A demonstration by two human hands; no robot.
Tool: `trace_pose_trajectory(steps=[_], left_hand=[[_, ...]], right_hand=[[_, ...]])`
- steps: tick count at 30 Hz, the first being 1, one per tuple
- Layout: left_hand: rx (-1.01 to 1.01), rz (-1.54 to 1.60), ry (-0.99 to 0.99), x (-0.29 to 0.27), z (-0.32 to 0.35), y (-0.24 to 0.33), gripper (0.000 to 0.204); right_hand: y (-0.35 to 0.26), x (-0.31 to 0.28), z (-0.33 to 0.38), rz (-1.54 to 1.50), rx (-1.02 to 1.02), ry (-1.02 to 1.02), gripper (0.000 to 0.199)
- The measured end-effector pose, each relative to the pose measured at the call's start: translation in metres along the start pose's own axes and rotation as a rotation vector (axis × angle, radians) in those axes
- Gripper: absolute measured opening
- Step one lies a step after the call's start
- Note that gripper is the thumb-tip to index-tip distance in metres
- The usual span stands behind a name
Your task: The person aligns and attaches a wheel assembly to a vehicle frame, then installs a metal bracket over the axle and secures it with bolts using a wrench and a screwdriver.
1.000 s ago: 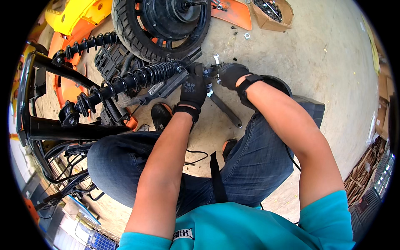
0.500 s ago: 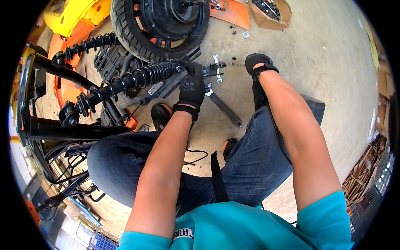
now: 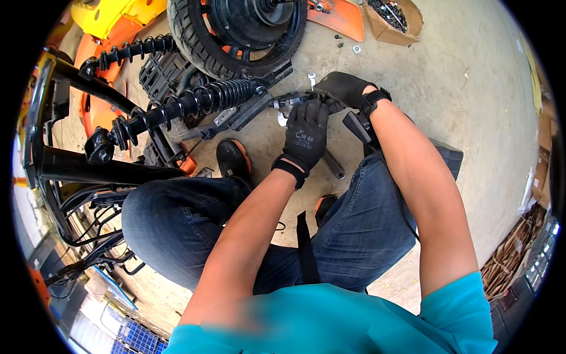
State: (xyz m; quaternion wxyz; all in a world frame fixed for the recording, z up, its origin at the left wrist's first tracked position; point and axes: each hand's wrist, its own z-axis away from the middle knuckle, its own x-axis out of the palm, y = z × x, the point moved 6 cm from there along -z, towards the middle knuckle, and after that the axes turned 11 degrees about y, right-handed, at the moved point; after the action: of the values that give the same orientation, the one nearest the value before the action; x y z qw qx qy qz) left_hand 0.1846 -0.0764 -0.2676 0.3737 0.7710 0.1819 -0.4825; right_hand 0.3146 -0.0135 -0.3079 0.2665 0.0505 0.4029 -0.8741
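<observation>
Both my hands wear black work gloves and meet in front of a black coil-spring shock absorber [image 3: 221,99]. My left hand [image 3: 305,137] has its fingers bent closed against a dark metal part [image 3: 287,100] with silvery bits. My right hand [image 3: 344,89] comes in from the right, fingers curled down at the same part's end. What each hand grips is hidden by the gloves. Under my left hand lies an adjustable wrench [image 3: 334,165] on the floor, its middle covered. A silver open-ended wrench [image 3: 312,76] shows only its tip beside my right hand.
A motor wheel [image 3: 236,35] with a knobbly tyre lies beyond the shock absorber. At left stands a black tubular frame [image 3: 94,172] with a second shock absorber [image 3: 132,50]. An orange panel [image 3: 341,20] and a cardboard box [image 3: 407,36] of small hardware lie at the far side.
My left hand has left the shock absorber's end and moved right. My right hand has come left to meet it, now covering most of the open-ended wrench.
</observation>
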Motion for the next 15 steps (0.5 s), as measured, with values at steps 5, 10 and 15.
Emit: trace_pose_trajectory(steps=[5, 10, 15], left_hand=[[-0.415, 0.209, -0.253, 0.016, 0.011, -0.038, 0.032], [-0.864, 0.597, -0.425, 0.043, 0.041, -0.073, 0.021], [-1.347, 1.538, -0.088, 0.044, 0.052, -0.092, 0.032]], right_hand=[[0.012, 0.009, -0.011, -0.247, 0.222, 0.055, 0.033], [0.019, 0.012, -0.017, -0.282, 0.207, 0.019, 0.031], [0.017, 0.003, -0.02, -0.284, 0.089, 0.018, 0.027]])
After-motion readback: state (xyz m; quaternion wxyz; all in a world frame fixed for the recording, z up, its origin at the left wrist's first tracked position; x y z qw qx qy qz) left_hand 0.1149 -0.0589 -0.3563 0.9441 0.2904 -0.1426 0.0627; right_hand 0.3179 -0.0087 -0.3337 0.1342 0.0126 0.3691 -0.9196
